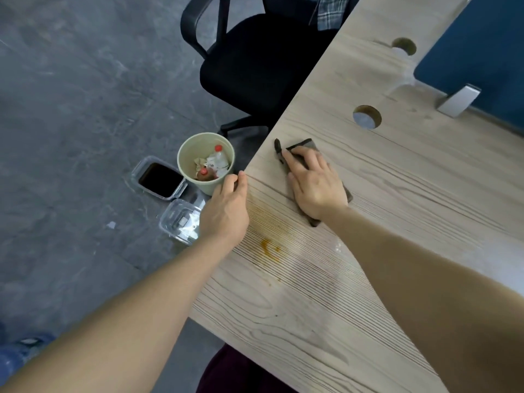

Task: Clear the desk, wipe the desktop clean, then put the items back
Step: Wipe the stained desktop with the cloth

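Desk [397, 171]: right hand [316, 184] presses cloth [304, 144] flat.

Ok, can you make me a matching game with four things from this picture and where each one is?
Things:
1. cloth
2. orange stain
3. plastic bottles
4. office chair

Places:
A. inside the waste bin on the floor
B. on the floor beside the far part of the desk
C. under the right hand, flat on the desktop
D. on the desktop near the edge, beside the left hand

Pairs: 1-C, 2-D, 3-A, 4-B
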`<state>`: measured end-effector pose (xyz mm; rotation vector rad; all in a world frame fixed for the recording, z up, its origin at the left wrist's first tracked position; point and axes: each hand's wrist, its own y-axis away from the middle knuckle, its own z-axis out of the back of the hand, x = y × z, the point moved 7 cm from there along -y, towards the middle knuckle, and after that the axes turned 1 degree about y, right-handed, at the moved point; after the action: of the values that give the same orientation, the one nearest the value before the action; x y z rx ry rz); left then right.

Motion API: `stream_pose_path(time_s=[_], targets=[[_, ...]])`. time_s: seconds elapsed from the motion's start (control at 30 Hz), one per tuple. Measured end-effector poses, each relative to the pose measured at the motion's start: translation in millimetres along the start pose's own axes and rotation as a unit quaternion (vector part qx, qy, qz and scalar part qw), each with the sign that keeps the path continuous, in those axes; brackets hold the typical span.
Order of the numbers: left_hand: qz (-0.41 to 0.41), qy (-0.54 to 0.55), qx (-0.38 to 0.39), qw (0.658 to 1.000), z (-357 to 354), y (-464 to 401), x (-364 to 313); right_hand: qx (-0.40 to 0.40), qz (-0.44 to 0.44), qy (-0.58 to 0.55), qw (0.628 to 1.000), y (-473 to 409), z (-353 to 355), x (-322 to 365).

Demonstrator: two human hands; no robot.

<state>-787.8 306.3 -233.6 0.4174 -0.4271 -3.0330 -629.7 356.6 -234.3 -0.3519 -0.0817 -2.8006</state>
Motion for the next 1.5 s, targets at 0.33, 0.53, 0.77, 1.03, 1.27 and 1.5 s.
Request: stream_pose_path(time_s=[0.33,0.53,0.77,1.03,1.27,1.5], targets=[[-0.074,-0.004,-0.019,0.997,5.5,3.7,-53.3,-0.002,-0.059,0.007,0.998,84.0,-0.1,-11.3],[-0.132,-0.014,0.069,0.989,-30.8,4.2,-93.3,-0.023,-0.147,0.003,0.989,59.7,9.7,-54.6],[-0.135,-0.046,0.089,0.986,-30.3,9.5,-96.9,-0.057,-0.134,0.013,0.989,110.6,6.4,-32.5],[-0.136,-0.096,0.096,0.981,-33.8,9.2,-99.6,-0.047,-0.109,0.015,0.993,104.3,12.1,-63.1],[-0.127,-0.102,0.102,0.981,-34.3,11.3,-99.7,-0.063,-0.172,0.014,0.983,117.3,11.2,-60.5],[-0.132,-0.105,0.104,0.980,-32.5,10.0,-100.0,-0.027,-0.112,0.012,0.993,125.1,13.9,-69.1]])
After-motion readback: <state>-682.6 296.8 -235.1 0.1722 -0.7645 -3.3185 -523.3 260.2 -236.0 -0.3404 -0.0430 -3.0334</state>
